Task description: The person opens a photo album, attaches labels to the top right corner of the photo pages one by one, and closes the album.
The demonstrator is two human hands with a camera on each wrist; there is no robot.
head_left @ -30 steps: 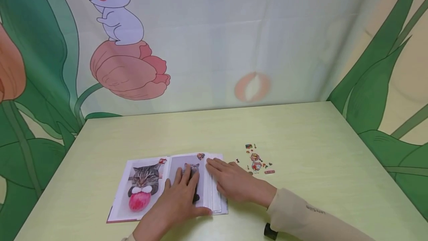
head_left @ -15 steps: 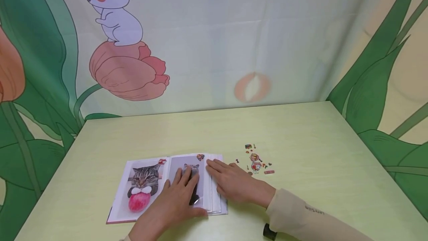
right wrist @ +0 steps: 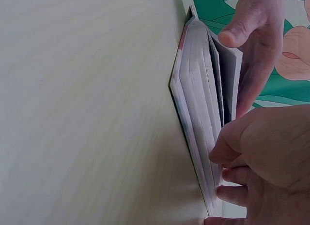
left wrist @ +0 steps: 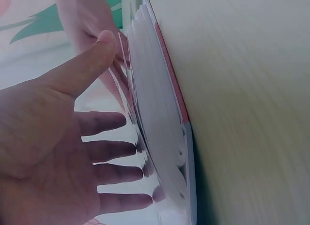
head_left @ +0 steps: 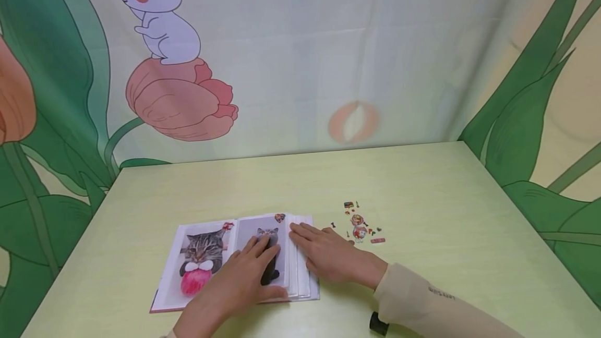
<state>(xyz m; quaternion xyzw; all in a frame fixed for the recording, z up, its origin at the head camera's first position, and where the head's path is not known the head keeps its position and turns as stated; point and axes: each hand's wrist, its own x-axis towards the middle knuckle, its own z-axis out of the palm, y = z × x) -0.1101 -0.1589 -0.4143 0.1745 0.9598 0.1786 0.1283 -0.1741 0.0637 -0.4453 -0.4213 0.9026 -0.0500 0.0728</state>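
Observation:
An open photo album (head_left: pixel 161 280) lies on the table, a striped cat with a pink ball on its left page and a grey cat on its right page. The left hand (head_left: pixel 244 273) rests on the grey cat picture, fingers straight and spread, fingertips touching the page in the left wrist view. On the stepped page edges at the album's right lies the right hand (head_left: pixel 331 254), its fingers extended flat. In the right wrist view, the right thumb (right wrist: pixel 225 145) sits against the page edges. Small stickers show in the upper right corners of both pages.
Several small colourful stickers (head_left: pixel 359 228) lie on the table (head_left: pixel 422 207) right of the album, beyond the right hand. A black object (head_left: pixel 378 323) is by the right sleeve. Behind the table hangs a printed curtain (head_left: pixel 281 67).
The left hand has slid slightly left and toward the person over the right page, uncovering more of the grey cat. The right hand stays in place.

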